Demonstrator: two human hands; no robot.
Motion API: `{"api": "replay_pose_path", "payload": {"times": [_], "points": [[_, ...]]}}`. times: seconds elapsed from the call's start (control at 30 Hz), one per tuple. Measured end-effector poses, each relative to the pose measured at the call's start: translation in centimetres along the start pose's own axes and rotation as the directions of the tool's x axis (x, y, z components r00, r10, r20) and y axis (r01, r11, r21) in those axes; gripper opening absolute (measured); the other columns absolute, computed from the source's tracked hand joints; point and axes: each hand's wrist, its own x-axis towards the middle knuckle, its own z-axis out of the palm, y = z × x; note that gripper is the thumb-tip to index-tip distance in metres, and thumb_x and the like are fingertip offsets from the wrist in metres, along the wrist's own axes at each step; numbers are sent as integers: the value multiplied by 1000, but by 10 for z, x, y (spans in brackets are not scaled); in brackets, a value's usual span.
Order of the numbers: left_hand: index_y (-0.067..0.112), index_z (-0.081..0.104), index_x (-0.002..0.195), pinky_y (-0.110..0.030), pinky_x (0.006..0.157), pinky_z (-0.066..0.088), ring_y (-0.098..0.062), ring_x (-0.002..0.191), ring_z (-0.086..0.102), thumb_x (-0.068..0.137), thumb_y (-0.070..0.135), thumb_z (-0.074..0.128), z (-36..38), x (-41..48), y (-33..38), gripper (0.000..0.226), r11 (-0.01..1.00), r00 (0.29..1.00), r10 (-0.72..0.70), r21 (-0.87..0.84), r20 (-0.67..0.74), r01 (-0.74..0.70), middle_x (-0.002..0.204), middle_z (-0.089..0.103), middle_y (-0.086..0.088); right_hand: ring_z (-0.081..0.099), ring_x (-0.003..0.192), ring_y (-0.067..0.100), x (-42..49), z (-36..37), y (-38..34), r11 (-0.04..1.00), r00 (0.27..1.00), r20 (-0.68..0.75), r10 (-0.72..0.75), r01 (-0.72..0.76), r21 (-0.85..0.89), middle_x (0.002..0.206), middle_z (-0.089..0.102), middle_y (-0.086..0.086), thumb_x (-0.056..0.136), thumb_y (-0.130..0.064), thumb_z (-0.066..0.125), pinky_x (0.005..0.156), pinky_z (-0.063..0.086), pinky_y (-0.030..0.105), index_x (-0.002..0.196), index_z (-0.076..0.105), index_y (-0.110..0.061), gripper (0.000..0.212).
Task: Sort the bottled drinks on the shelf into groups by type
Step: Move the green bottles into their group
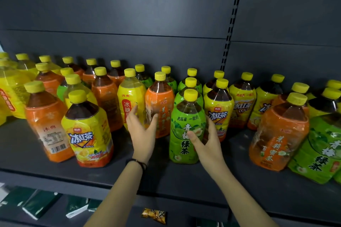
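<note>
Several yellow-capped drink bottles stand mixed on a dark shelf (96, 177). Their labels are orange, yellow or green. My left hand (143, 132) is open, fingers spread, just in front of an orange-label bottle (160, 105) and a pale yellow-label bottle (130, 97), not gripping either. My right hand (206, 141) curls around the lower right side of a green-label bottle (184, 127), thumb on its label and fingers behind it. A yellow iced-tea bottle (218, 107) stands right behind that hand.
At front left stand an orange bottle (46, 123) and a yellow iced-tea bottle (88, 131). Orange (278, 134) and green (321, 145) bottles crowd the front right. A slotted upright (231, 24) divides the back panel. Dark green packets (36, 204) and a snack wrapper (154, 214) lie on the shelf below.
</note>
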Motion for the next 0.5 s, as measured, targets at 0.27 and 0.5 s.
{"api": "replay_pose_path", "payload": {"times": [0.27, 0.5], "points": [[21, 27, 147, -38, 105, 25, -32, 132, 22, 71, 38, 80, 26, 2, -2, 94, 987, 997, 80, 137, 4, -79, 143, 23, -18, 44, 130, 7, 10, -3, 2, 998, 999, -51, -7, 4, -67, 140, 48, -11, 70, -64, 64, 108, 41, 43, 143, 33, -36, 84], [19, 17, 150, -50, 104, 28, -34, 129, 25, 68, 38, 82, 44, 3, 8, 106, 976, 999, 6, 217, -39, 3, 141, 27, -18, 49, 125, 7, 11, -11, 0, 1000, 1000, 8, 7, -7, -5, 135, 51, -10, 69, -55, 69, 103, 45, 35, 137, 33, -42, 78]]}}
